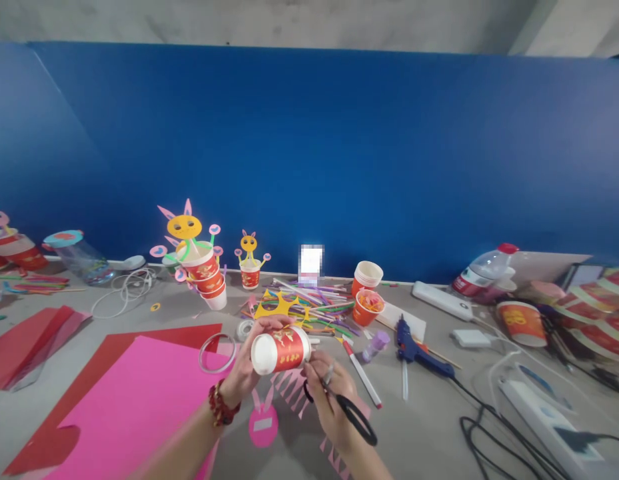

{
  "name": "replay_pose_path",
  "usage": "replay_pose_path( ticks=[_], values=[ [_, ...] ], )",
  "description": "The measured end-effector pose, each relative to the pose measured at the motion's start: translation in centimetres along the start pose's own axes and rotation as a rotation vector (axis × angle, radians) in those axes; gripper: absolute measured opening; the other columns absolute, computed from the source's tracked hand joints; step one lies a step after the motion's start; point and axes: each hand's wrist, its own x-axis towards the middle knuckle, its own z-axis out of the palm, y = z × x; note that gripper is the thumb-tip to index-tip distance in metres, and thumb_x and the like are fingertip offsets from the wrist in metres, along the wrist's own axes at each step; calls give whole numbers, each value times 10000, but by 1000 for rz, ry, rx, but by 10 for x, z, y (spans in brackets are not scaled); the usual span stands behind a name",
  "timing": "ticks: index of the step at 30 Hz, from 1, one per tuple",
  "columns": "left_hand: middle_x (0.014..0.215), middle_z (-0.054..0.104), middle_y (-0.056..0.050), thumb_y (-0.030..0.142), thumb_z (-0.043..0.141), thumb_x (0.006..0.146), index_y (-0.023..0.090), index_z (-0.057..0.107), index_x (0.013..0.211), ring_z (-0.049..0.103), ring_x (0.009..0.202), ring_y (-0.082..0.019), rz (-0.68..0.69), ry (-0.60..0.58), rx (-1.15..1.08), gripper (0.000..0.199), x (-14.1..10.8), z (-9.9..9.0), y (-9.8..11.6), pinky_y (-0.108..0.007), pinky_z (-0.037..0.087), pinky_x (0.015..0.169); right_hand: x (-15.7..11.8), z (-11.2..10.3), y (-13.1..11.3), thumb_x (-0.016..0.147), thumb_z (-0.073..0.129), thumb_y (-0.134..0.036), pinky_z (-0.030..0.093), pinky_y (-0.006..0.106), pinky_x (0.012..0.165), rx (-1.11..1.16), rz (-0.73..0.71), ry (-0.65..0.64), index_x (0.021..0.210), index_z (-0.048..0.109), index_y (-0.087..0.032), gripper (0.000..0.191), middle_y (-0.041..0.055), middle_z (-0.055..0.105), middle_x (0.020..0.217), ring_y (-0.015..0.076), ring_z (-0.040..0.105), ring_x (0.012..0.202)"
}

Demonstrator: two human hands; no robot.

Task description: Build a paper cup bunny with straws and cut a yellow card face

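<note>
A red and white paper cup lies on its side in my left hand, its white base toward the left. The fingers of my left hand are wrapped round the cup's far side. At the cup's right end, my right hand is closed on black-handled scissors; the blades are mostly hidden by the hand and cup. Below the cup lies a pink paper disc with two ear-like strips and a pale patch. Pink fringed paper is partly hidden beneath my right hand.
Pink sheets lie at left. Behind my hands are yellow paper crowns, pipe cleaners and a cup of scraps. A marker, a blue glue gun and a power strip are at right. Decorated cups stand at back left.
</note>
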Motion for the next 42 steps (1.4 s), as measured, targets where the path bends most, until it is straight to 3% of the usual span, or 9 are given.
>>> replay_pose_path(
  ticks=[4, 9, 16, 19, 26, 28, 33, 39, 42],
  values=[
    [1475, 451, -125, 633, 740, 723, 248, 602, 1209, 365, 1395, -400, -30, -108, 46, 636, 3, -4, 10, -522, 372, 1112, 1, 0, 1, 996, 489, -187, 517, 275, 741, -95, -61, 44, 809, 668, -205, 260, 60, 679, 811, 199, 676, 784],
    [1552, 360, -135, 569, 791, 711, 276, 530, 1369, 286, 1447, -419, -74, -230, 77, 767, 5, -4, 12, -561, 284, 1162, 1, -1, 5, 996, 505, -229, 515, 273, 785, 1, 25, 90, 812, 679, -217, 253, 61, 696, 903, 201, 675, 862],
    [1530, 336, -136, 561, 819, 673, 284, 555, 1311, 282, 1436, -435, 163, -173, 279, 744, 0, 7, 2, -602, 283, 1143, -3, 10, 11, 912, 617, -452, 542, 293, 687, 379, 463, 272, 868, 739, -222, 265, 34, 721, 804, 211, 667, 730],
    [1509, 360, -134, 563, 820, 668, 277, 567, 1288, 309, 1423, -426, 118, -138, 227, 728, -1, 11, 0, -590, 292, 1146, -3, 10, 9, 856, 672, -491, 552, 309, 742, 446, 594, 320, 934, 759, -232, 285, 42, 757, 869, 244, 696, 820],
    [1378, 531, -142, 571, 737, 745, 241, 560, 1285, 493, 1305, -377, -162, -18, -207, 657, -3, 16, -5, -546, 398, 1099, -3, 8, 8, 915, 622, -460, 531, 318, 768, 425, 389, 275, 957, 750, -224, 272, 16, 718, 696, 217, 675, 718],
    [1373, 538, -136, 568, 769, 716, 245, 559, 1287, 481, 1317, -371, -136, -24, -166, 689, -5, 13, -7, -536, 386, 1112, -3, 8, 9, 919, 619, -456, 530, 313, 743, 468, 413, 275, 938, 751, -219, 272, 16, 712, 687, 211, 669, 703],
    [1411, 496, -136, 583, 801, 672, 244, 575, 1256, 427, 1358, -392, -17, -63, 25, 711, -7, 12, -5, -543, 367, 1122, 0, 9, 5, 921, 598, -473, 506, 295, 743, 526, 480, 262, 586, 679, -211, 433, 25, 681, 653, 203, 644, 720],
    [1497, 399, -144, 699, 725, 691, 250, 565, 1268, 382, 1390, -415, -9, -97, 104, 748, -3, 12, -2, -571, 333, 1133, 2, 8, 1, 917, 600, -469, 476, 269, 667, 482, 478, 275, 585, 639, -204, 427, 8, 620, 623, 174, 575, 625],
    [1538, 346, -149, 762, 770, 542, 279, 521, 1325, 335, 1418, -437, 82, -143, 160, 953, -3, 10, -6, -604, 289, 1152, 1, 10, 3, 917, 599, -480, 478, 267, 656, 491, 463, 274, 579, 647, -204, 439, 11, 628, 617, 173, 587, 624]
  ],
)
